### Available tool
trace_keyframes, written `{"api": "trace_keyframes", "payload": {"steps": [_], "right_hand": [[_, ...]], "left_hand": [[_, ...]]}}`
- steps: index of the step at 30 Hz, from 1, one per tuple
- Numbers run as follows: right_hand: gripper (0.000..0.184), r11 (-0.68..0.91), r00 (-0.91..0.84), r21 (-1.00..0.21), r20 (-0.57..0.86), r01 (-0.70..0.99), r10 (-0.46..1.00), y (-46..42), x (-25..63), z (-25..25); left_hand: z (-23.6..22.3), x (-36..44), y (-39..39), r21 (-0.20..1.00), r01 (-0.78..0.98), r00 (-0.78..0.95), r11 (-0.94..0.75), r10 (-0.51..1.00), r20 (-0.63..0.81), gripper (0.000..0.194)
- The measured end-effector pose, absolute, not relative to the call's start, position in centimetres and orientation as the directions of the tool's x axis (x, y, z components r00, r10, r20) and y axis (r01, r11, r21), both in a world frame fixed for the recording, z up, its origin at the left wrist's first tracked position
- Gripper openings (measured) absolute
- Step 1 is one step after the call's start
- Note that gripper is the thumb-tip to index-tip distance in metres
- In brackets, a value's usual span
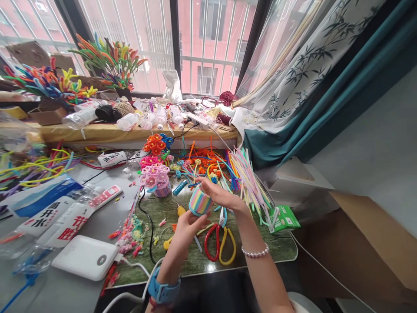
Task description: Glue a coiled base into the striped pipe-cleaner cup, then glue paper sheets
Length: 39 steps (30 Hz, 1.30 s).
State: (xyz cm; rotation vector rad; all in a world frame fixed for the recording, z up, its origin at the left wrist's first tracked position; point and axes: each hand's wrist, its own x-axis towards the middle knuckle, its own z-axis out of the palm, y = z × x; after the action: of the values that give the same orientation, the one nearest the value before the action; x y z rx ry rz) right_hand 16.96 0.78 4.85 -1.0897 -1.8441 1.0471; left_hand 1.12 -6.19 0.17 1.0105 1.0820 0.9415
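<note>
A small pot striped in pastel pink, yellow and blue (199, 201), apparently made of pipe cleaners, is held tilted above the table between both hands. My left hand (188, 225) grips its lower end, with thumb and fingers closed around the rim. From the right, my right hand (220, 195) presses its fingers against the upper end; part of the pot is hidden behind them. Just below lie scissors with red and yellow handles (219, 244). To the left stands a similar striped pot (162, 189) filled with pink pipe-cleaner flowers (154, 174).
Loose pastel pipe cleaners (247, 178) and a green packet (284, 218) lie at the right. On the left are a white power bank (85, 257), a cable and plastic bottles (65, 226). A window sill (137, 135) carries more bottles. A cardboard box (368, 234) stands at the right.
</note>
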Motion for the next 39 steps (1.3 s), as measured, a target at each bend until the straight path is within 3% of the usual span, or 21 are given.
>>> {"api": "trace_keyframes", "payload": {"steps": [4,9,15,22,30,39], "right_hand": [[0.062,0.365,-0.475,-0.904,0.226,0.223,0.85,0.6,17.9,5.8],[0.056,0.311,-0.514,-0.935,0.184,0.172,0.838,1.1,19.3,5.3],[0.093,0.085,-0.697,-0.993,0.002,0.085,0.717,1.4,20.3,4.8],[0.081,0.075,-0.696,-0.996,0.025,0.041,0.718,1.5,20.5,4.3],[0.089,-0.03,-0.715,-0.999,-0.031,0.015,0.699,2.1,20.4,2.5],[0.062,0.013,-0.687,-1.0,-0.001,0.016,0.726,2.2,20.7,2.9]], "left_hand": [[0.7,0.3,-6.0,0.918,-0.168,0.284,0.359,0.91,-0.304,0.059],[1.6,-0.3,-5.9,0.849,-0.254,0.352,0.464,0.861,-0.366,0.045],[1.8,-0.3,-6.2,0.804,-0.293,0.415,0.518,0.826,-0.381,0.043],[1.8,-0.3,-6.3,0.795,-0.292,0.434,0.532,0.814,-0.385,0.046],[1.6,-0.2,-6.3,0.786,-0.291,0.43,0.546,0.809,-0.402,0.046],[1.0,-0.4,-6.1,0.788,-0.26,0.452,0.559,0.791,-0.412,0.047]]}}
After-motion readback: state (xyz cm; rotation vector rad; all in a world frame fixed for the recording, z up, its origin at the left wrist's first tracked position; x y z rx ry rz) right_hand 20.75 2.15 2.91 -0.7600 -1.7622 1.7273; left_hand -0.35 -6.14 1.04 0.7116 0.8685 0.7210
